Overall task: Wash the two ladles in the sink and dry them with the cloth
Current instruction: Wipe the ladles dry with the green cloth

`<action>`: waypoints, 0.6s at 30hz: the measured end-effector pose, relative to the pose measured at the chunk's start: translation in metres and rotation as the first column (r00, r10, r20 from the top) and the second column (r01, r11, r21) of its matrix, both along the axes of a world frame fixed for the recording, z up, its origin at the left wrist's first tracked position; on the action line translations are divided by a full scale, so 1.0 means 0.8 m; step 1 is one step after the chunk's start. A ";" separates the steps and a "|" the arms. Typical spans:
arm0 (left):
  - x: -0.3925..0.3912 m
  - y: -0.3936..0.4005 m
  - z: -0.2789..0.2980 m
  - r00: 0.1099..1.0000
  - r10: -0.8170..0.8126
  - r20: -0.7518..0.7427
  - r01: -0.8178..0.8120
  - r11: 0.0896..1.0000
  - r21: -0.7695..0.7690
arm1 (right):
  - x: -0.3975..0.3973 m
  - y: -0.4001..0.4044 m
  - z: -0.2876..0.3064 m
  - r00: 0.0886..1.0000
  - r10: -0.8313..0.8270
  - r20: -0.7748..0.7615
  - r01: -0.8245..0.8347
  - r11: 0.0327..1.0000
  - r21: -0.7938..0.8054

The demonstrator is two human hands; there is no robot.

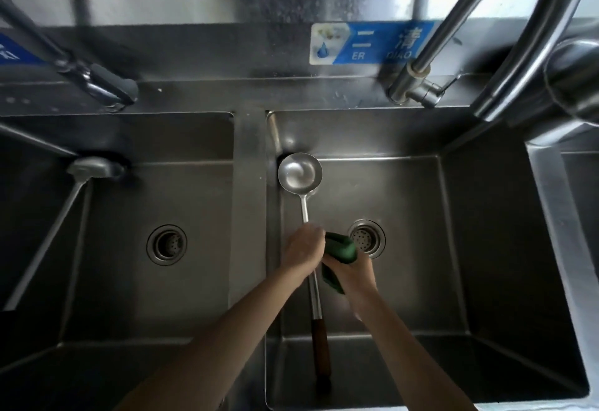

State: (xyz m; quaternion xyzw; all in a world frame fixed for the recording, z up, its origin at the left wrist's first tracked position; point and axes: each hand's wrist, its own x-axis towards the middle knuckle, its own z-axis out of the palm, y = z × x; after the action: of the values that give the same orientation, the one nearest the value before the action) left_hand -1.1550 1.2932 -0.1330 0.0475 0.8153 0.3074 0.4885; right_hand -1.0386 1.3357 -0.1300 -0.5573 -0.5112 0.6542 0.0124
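**Two ladles, two basins**

On the left we see the spare ladle (87, 169) leaning in the left basin (181, 190). Moving right, our left hand (303, 250) curls round the ladle (299, 172) shaft over the right basin (470, 216); our right hand (351, 273) clutches the cloth (342, 247).

A stainless steel sink unit fills the view, its back ledge (227, 96) running along the far edge under a steel splashback (194, 8). A blue-and-white label (369, 43) (printed with a water drop and the letters ER) is stuck on the upstand. A dark tap (97, 83) stands at the far left, a bright steel tap (418, 86) at the far right. Light is dim, with soft glare on the steel.
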 end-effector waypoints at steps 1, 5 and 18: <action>0.002 -0.006 0.014 0.997 0.057 0.056 -0.060 0.997 0.044 | -0.004 0.003 0.019 0.999 -0.017 -0.036 0.017 1.000 0.006; -0.001 -0.024 0.050 0.942 0.288 0.171 -0.314 0.937 0.151 | -0.026 0.003 0.071 0.992 -0.016 -0.121 0.024 0.998 0.064; -0.162 -0.211 0.166 0.835 0.434 0.339 -0.540 0.767 0.347 | -0.186 -0.149 0.128 0.959 0.282 -0.032 -0.244 0.877 0.413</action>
State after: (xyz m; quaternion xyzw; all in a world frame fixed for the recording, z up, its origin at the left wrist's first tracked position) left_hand -1.2845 1.1242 0.0001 -0.0982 0.6462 0.5988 0.4629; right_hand -1.1876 1.2163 -0.0279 -0.4376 -0.7053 0.5542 0.0617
